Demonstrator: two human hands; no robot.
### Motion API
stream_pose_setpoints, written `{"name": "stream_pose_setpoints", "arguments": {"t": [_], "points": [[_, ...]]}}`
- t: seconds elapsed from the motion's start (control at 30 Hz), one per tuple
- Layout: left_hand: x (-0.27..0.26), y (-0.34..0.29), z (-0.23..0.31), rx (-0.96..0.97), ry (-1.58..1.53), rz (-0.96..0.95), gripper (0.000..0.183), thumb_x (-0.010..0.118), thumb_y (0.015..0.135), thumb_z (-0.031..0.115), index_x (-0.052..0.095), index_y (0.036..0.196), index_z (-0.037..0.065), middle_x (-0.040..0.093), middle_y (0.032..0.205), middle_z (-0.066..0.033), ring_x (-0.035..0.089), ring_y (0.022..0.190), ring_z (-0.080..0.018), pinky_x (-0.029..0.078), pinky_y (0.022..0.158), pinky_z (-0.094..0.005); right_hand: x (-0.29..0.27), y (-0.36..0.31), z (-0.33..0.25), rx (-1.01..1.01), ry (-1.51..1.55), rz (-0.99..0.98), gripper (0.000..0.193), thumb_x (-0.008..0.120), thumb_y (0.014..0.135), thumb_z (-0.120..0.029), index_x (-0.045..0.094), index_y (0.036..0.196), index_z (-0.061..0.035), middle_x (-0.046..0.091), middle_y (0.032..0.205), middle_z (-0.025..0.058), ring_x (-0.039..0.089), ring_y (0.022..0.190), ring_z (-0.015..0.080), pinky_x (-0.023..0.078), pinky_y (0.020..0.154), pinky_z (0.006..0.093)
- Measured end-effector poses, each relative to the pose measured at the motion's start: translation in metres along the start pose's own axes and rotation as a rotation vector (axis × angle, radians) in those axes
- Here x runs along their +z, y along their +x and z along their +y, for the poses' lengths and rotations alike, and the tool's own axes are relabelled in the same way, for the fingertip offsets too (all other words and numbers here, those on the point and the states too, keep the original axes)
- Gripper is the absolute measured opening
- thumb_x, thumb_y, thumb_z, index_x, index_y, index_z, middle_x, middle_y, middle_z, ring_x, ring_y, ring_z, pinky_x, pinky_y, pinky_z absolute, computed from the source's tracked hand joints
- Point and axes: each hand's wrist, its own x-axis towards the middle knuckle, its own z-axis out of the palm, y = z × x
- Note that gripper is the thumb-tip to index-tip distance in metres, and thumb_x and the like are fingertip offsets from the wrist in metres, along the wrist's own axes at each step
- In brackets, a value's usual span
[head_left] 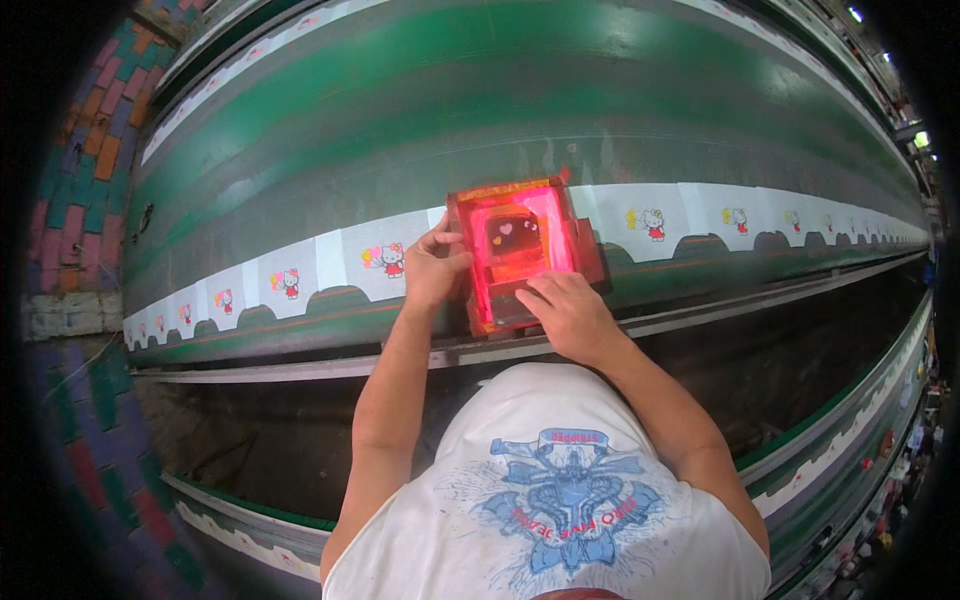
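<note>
A small red-orange printing screen frame (515,250) lies flat on a long green table (420,110), over one white fabric piece in a row. My left hand (435,265) grips the frame's left edge. My right hand (568,312) presses on the frame's near right corner, fingers curled over it. Through the translucent red mesh a dark cartoon shape shows. White fabric pieces with a printed cartoon cat (390,260) lie to the left, and others (652,223) to the right.
The row of white pieces runs the full length of the table. A metal rail (300,368) edges the table's near side, with a dark gap below it. A second green table (840,440) lies at lower right. Coloured brick floor (90,130) is at left.
</note>
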Motion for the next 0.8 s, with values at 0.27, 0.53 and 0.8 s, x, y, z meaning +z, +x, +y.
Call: {"name": "stream_pose_setpoints", "arguments": {"t": [0.27, 0.53, 0.8], "points": [[0.003, 0.004, -0.01, 0.051, 0.065, 0.037, 0.032, 0.086, 0.083, -0.019, 0.076, 0.108, -0.003, 0.061, 0.178, -0.0167, 0.076, 0.133, -0.0201, 0.065, 0.107, -0.0355, -0.025, 0.05, 0.029, 0.111, 0.04, -0.509, 0.037, 0.071, 0.09, 0.001, 0.079, 0.126, -0.0012, 0.08, 0.124, 0.0222, 0.075, 0.123, 0.0432, 0.06, 0.109, 0.0538], [0.006, -0.002, 0.002, 0.058, 0.012, -0.016, 0.023, 0.086, 0.085, -0.013, 0.075, 0.103, -0.004, 0.045, 0.186, -0.0278, 0.07, 0.144, -0.0241, 0.063, 0.109, -0.0351, 0.0, 0.106, 0.085, 0.15, -0.023, -0.272, 0.044, 0.069, 0.093, 0.005, 0.078, 0.136, -0.0005, 0.079, 0.131, 0.0215, 0.072, 0.13, 0.0436, 0.057, 0.115, 0.0542], [0.006, -0.003, -0.008, 0.073, -0.035, -0.024, 0.029, 0.084, 0.086, -0.018, 0.072, 0.109, -0.005, 0.052, 0.183, -0.0245, 0.07, 0.144, -0.0207, 0.058, 0.117, -0.0352, 0.021, 0.063, 0.061, 0.053, -0.046, -0.076, 0.049, 0.07, 0.095, -0.001, 0.081, 0.142, -0.01, 0.076, 0.136, 0.0143, 0.07, 0.13, 0.0378, 0.054, 0.113, 0.0533]]}}
